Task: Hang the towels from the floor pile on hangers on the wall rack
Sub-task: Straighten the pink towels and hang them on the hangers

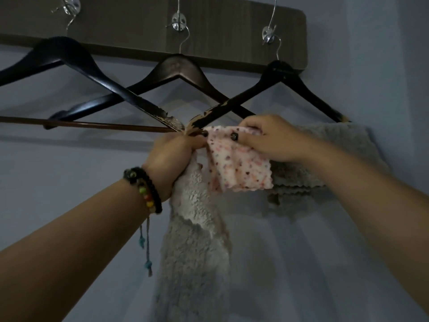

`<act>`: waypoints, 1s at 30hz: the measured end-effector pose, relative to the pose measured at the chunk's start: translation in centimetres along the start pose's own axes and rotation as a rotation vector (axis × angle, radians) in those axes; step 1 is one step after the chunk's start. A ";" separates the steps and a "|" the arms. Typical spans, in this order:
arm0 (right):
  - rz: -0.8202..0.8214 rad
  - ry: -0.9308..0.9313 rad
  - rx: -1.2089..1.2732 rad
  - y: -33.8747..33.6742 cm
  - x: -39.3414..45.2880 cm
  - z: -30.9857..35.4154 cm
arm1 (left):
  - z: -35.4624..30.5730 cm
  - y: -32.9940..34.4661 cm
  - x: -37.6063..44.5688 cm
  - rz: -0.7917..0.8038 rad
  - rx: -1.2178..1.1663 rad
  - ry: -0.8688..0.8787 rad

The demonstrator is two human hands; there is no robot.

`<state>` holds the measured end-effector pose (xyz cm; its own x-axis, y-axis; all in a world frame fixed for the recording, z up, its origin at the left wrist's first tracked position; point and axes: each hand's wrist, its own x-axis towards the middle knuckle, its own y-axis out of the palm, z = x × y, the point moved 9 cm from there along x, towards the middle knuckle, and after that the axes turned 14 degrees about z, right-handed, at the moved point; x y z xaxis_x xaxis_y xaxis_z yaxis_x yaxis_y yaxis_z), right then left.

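Left hand [173, 159] grips a grey towel [197, 240] while right hand [267, 138] pinches the spotted pink towel [236, 168] at the right hanger [282, 75].

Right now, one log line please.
left hand: grips fluffy grey towel | right hand: pinches pink speckled towel | right black wooden hanger: being loaded

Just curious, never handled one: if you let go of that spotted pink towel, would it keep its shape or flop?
Probably flop: the spotted pink towel already folds and sags below the right hand. It looks thin and small, so likely light. Its fuzzy pile should grip the hanger bar rather than slide.
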<state>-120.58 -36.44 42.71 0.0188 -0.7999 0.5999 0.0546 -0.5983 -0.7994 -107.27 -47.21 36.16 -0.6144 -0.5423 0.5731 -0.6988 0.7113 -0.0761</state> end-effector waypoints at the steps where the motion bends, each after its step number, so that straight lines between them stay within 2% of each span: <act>1: 0.007 0.004 0.018 0.1 0.0 -0.1 | 0.0 -0.3 -0.3 -0.051 0.053 0.062; 4: 0.030 -0.002 0.006 0.6 0.2 0.2 | 0.2 0.1 -0.9 -0.089 0.051 0.157; 8: 0.013 -0.038 -0.067 0.8 0.0 0.4 | 0.1 0.9 -0.4 -0.047 0.142 0.161; 12: -0.083 -0.052 -0.106 1.0 -0.5 0.1 | 1.3 0.5 0.1 -0.038 0.263 0.119; 14: -0.213 -0.038 -0.100 1.0 -1.9 -0.2 | 2.0 0.1 -0.1 -0.050 0.283 0.114; 16: -0.476 -0.047 -0.082 0.6 -4.9 -0.2 | 2.4 0.1 -0.4 -0.042 0.306 0.132; 18: -0.653 -0.004 0.066 0.9 -7.9 -1.0 | 2.5 0.3 -0.6 -0.027 0.325 0.160; 19: -0.658 0.051 0.189 1.5 -8.6 -1.8 | 2.5 0.4 -0.7 -0.026 0.334 0.174; 23: -0.477 0.230 0.564 5.0 -7.5 -4.8 | 1.9 0.8 -1.0 -0.002 0.363 0.210; 26: -0.423 0.185 0.775 6.1 -6.7 -4.7 | 2.1 1.0 -1.4 0.043 0.325 0.207; 30: -0.481 0.089 0.809 6.2 -7.2 -4.6 | 3.2 0.5 -2.2 0.055 0.287 0.166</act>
<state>-124.92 -34.60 33.28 -0.2600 -0.4965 0.8281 0.7135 -0.6767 -0.1817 -107.39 -47.08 32.28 -0.6024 -0.4095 0.6851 -0.7553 0.5700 -0.3234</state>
